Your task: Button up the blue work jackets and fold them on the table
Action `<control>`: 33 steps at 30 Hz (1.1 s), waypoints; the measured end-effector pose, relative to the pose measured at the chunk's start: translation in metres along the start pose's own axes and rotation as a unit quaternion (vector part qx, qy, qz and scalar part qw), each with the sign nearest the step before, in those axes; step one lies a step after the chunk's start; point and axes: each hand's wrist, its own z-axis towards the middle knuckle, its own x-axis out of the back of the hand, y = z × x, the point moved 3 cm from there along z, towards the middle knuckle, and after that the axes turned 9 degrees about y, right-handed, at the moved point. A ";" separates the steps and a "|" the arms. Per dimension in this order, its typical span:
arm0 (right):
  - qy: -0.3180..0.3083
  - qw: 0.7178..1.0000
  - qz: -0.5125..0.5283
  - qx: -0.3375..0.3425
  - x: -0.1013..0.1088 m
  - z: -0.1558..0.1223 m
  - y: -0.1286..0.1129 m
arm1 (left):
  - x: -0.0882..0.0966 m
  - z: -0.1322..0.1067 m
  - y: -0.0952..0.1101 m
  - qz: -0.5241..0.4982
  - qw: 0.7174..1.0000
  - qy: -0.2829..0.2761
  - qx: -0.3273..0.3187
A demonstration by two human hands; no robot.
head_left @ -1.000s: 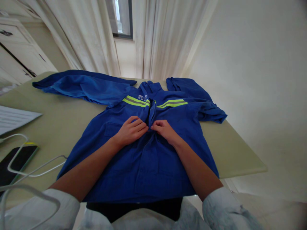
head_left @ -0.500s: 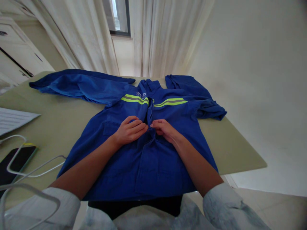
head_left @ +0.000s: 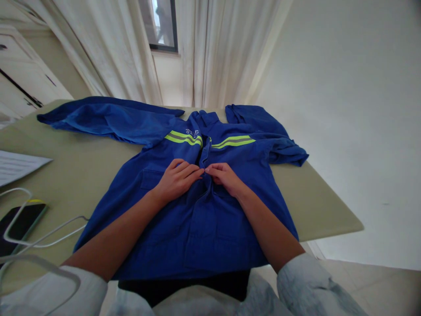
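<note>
A blue work jacket (head_left: 240, 188) lies front up on the table, its collar at the far side and its hem toward me. Yellow-green and grey reflective stripes cross its chest. The front placket (head_left: 206, 151) gapes above my hands and lies flat lower down. My left hand (head_left: 179, 177) is closed at the placket, its fingertips on the cloth at the middle. From the other side, my right hand (head_left: 224, 176) pinches the placket edge, thumb and forefinger touching my left fingertips. Whatever small part sits between the fingertips is hidden.
A green-topped table (head_left: 324, 206) carries the jacket. To the left lie a printed sheet (head_left: 21, 166), a dark phone (head_left: 23, 224) and a looping white cable (head_left: 54, 243). Curtains (head_left: 226, 52) and a window stand behind; a white wall (head_left: 358, 123) rises on the right.
My fingertips have come closer together at the placket, the right hand shifting slightly left. The jacket lies as before; the view has tilted a little.
</note>
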 end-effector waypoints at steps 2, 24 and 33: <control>0.006 1.000 -0.003 0.003 0.000 0.000 0.001 | -0.002 0.000 0.000 0.004 1.000 -0.005 0.001; -0.002 0.993 -0.041 0.115 0.000 0.003 0.003 | -0.006 -0.001 0.003 -0.006 0.997 -0.028 0.076; 0.014 0.982 -0.134 0.134 0.004 0.003 0.004 | -0.006 -0.002 0.003 0.041 0.998 -0.026 0.037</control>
